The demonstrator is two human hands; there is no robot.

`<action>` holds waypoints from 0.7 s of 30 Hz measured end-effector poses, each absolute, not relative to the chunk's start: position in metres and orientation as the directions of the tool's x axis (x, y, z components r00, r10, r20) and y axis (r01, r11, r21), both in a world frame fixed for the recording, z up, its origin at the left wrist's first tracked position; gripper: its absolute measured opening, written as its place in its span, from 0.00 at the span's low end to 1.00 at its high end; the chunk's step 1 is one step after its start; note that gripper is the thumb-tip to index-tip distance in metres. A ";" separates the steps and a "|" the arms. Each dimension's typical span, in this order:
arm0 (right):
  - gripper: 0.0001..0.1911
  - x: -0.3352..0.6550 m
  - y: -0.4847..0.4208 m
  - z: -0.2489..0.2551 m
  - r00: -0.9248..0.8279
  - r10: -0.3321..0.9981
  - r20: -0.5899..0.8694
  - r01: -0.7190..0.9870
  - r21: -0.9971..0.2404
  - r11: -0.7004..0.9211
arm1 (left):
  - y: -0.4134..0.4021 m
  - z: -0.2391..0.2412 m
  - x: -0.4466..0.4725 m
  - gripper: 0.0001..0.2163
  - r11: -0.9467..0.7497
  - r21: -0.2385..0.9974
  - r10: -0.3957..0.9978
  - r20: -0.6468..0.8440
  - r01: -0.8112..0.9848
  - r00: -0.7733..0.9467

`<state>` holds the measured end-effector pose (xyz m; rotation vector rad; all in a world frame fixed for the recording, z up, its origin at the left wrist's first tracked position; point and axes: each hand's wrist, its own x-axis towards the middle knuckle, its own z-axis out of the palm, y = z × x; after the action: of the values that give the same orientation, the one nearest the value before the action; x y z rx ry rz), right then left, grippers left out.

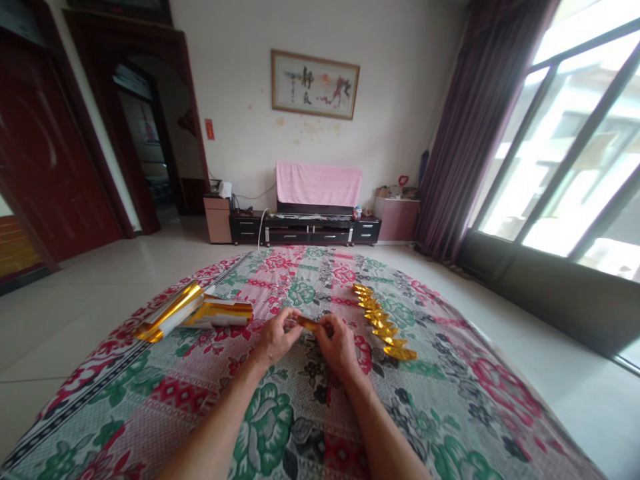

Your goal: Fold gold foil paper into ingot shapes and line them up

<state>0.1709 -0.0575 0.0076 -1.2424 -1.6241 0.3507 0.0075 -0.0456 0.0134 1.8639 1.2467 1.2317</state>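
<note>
A small folded piece of gold foil paper (pixel 308 324) spans the gap between my two hands, above the flowered cloth (pixel 265 427). My left hand (pixel 278 335) pinches its left end. On its other end, the fingers of my right hand (pixel 338 341) are closed. To the right, several folded gold paper ingots (pixel 383 325) lie in a slanting row. Loose gold foil sheets with pale backs lie to the left: one curled sheet (pixel 173 313) rests partly by another stack (pixel 220 312). My fingers hide part of the held piece.
Beyond the cloth's far edge stands a low black TV cabinet (pixel 307 233), with a pink cloth (pixel 319 183) draped over the screen on it. Pale tiled floor (pixel 90 300) surrounds the cloth. At the right are a purple curtain (pixel 460 133) and large windows (pixel 560 153).
</note>
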 end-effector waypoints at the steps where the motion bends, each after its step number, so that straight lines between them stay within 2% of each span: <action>1: 0.06 0.170 -0.056 0.008 0.078 0.853 0.515 0.487 -0.767 0.419 | -0.046 0.014 0.009 0.18 -0.350 0.878 0.936 0.336 0.326 0.100; 4: 0.07 0.168 -0.055 0.009 0.114 0.889 0.443 0.268 -0.876 0.402 | -0.047 0.018 0.014 0.23 -0.234 0.953 0.972 0.229 0.194 0.050; 7: 0.09 0.165 -0.056 0.011 0.077 0.919 0.388 0.098 -0.920 0.380 | -0.050 0.023 0.018 0.18 -0.153 0.984 0.984 0.143 0.092 0.108; 12: 0.15 0.162 -0.059 0.014 -0.013 0.946 0.323 -0.062 -0.945 0.321 | -0.055 0.028 0.021 0.14 -0.129 0.991 0.986 0.126 0.018 0.110; 14: 0.16 0.162 -0.060 0.015 -0.041 0.950 0.311 -0.108 -0.946 0.305 | -0.056 0.029 0.022 0.14 -0.119 0.993 0.985 0.120 -0.012 0.126; 21: 0.10 0.162 -0.060 0.016 -0.080 0.956 0.281 -0.118 -0.955 0.271 | -0.057 0.029 0.022 0.15 -0.062 0.997 0.989 0.069 -0.052 0.134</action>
<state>0.1624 -0.0597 0.0160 -0.8773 -1.3195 1.1156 0.0216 -0.0568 0.0290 1.2830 1.0417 1.1776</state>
